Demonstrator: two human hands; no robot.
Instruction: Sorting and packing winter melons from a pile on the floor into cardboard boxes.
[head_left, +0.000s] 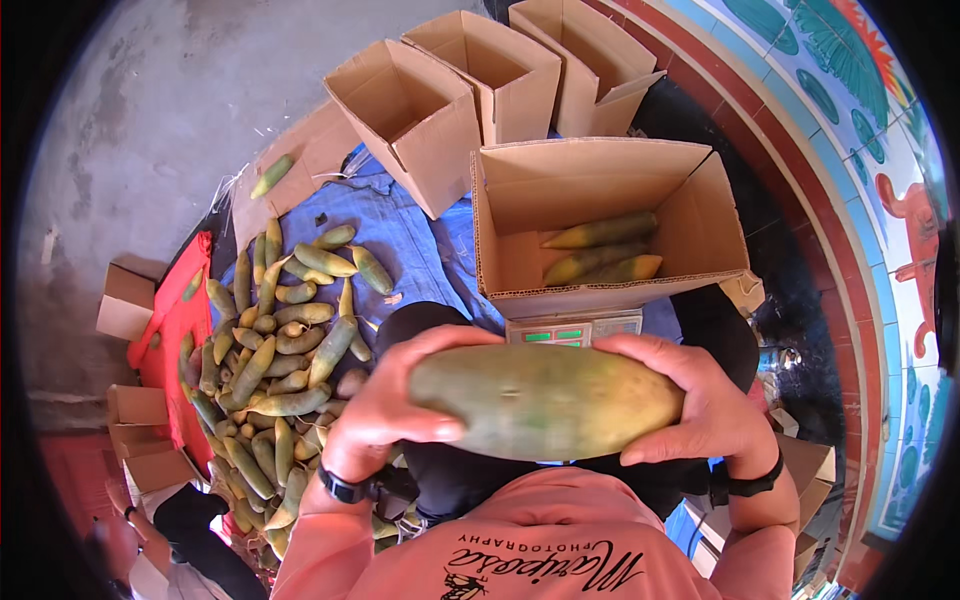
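A large green radish (547, 401), yellowish at its right end, is held level close to the camera. My left hand (405, 390) grips its left end, and my right hand (697, 405) grips its right end. Just beyond it, an open cardboard box (600, 161) with several green radishes (607, 231) lying inside rests on a digital scale (574, 330). The scale's display is lit green. To the left lies a big heap of green radishes (300, 337), partly on a blue cloth (394, 217).
Open cardboard boxes (412, 97) stand in a row at the back. One radish (271, 176) lies on flattened cardboard (307, 150). A red sheet (180, 322) and small boxes (139, 405) are at left. Another person (195, 540) is at lower left. A tiled wall (870, 225) curves along the right.
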